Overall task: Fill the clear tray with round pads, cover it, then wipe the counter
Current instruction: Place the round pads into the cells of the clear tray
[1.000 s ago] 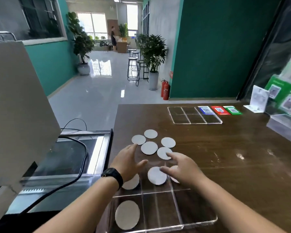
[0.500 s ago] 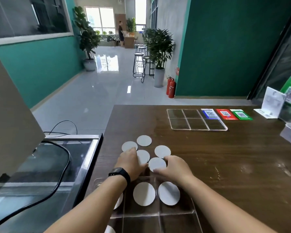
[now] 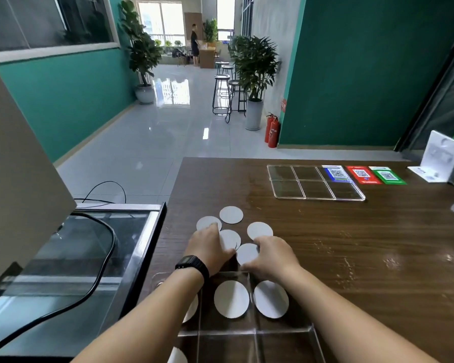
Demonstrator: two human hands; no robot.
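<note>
filling the clear tray: both hands reach the loose round pads on the bench.
left hand rests flat on one pad, right hand pinches another; next, lift each into an empty cell.

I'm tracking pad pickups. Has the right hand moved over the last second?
Yes. The right hand has gone forward, from over the clear tray to the loose round pads beyond its far edge, and now rests on one.

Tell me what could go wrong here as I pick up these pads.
The loose pads overlap near your left hand, so you might lift two at once. The pad under your right hand lies flat on the counter and may slide away. Your forearms cross the tray and could nudge it.
</note>
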